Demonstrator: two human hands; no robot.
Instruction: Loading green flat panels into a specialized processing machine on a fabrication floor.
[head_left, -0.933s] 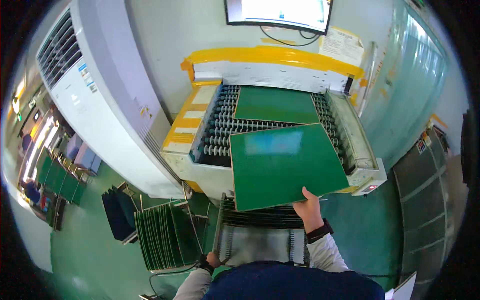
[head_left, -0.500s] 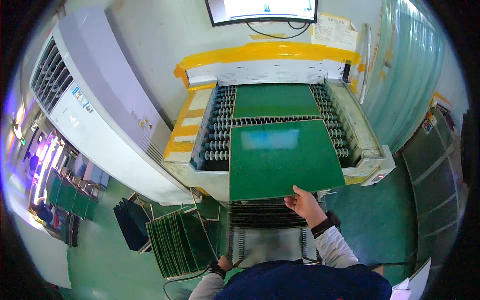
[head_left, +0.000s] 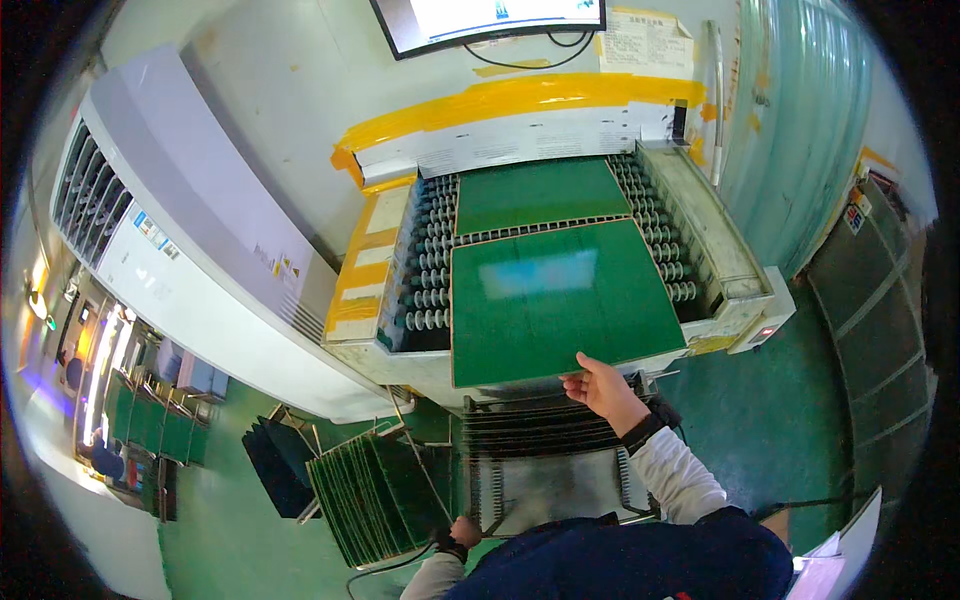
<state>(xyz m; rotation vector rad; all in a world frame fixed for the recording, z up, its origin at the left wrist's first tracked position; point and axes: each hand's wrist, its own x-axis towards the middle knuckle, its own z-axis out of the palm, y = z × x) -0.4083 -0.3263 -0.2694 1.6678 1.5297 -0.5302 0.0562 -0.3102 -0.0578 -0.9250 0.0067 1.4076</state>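
Observation:
My right hand point(head_left: 606, 390) pinches the near edge of a large green panel point(head_left: 560, 310), thumb above and fingers at the edge. This panel lies partly on the rollers point(head_left: 428, 298) of a conveyor, its near side overhanging the front. A second green panel point(head_left: 540, 195) lies flat on the rollers beyond it. Low in the view, my left hand point(head_left: 465, 532) is closed at the corner of a metal slotted rack point(head_left: 545, 475), which has dark slats across its top. Exactly which bar its fingers hold is partly hidden. Both wrists carry dark bands.
Left of the slotted rack stands another rack of upright green panels point(head_left: 365, 495), with dark panels point(head_left: 280, 465) beside it. A tall white air conditioner point(head_left: 200, 260) flanks the conveyor. A cable point(head_left: 390, 568) runs by my left wrist. Clear plastic curtains point(head_left: 800, 130) hang at right.
The view has shifted slightly, moving the scene in the picture. My right hand stays at the near panel's edge and my left hand stays at the rack. Both panels look nearly unmoved on the rollers.

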